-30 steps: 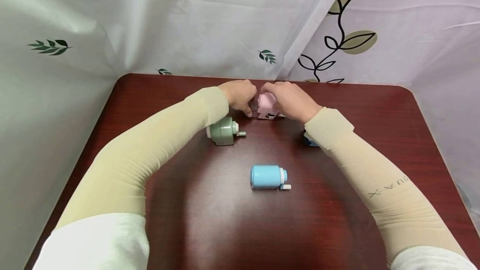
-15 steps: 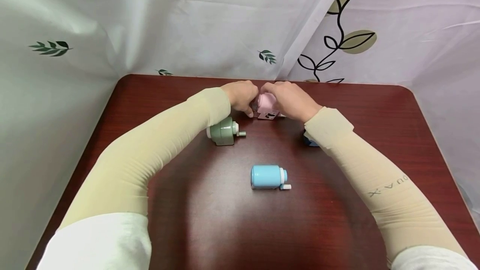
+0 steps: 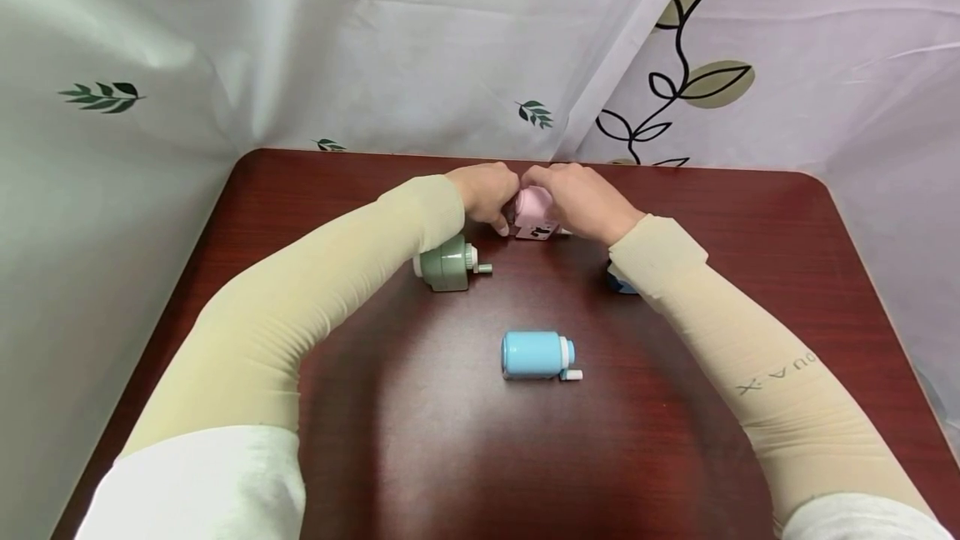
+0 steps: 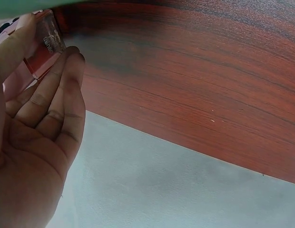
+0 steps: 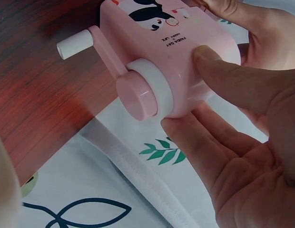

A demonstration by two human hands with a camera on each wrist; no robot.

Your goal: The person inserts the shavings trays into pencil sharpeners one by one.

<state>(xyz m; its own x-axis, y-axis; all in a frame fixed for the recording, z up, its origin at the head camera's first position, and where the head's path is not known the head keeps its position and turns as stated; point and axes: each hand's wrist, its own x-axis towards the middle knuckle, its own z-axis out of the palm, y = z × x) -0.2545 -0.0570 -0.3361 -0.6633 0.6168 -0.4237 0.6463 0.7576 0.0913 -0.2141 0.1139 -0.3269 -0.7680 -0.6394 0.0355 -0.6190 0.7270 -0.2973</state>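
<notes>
A pink crank pencil sharpener [image 3: 534, 208] with a panda print stands near the table's far edge. My right hand [image 3: 588, 200] grips its body, thumb on the printed top and fingers beneath, as the right wrist view shows. A white-tipped crank [image 5: 107, 50] points away from that hand. On the opposite end my left hand [image 3: 486, 192] holds the sharpener's clear shavings drawer [image 4: 50, 35] between thumb and fingers. Dark residue shows inside the drawer. How far the drawer sits in the body is partly hidden by my fingers.
A green crank sharpener [image 3: 446, 263] lies below my left wrist. Nearer on the table [image 3: 450, 457] is a light blue sharpener [image 3: 531, 354]. A dark blue object [image 3: 621, 282] is mostly hidden under my right sleeve. A white patterned curtain [image 3: 450, 48] hangs behind the table.
My left hand has shifted slightly right, closer to the pink sharpener's body. The right hand and the other sharpeners stay where they were.
</notes>
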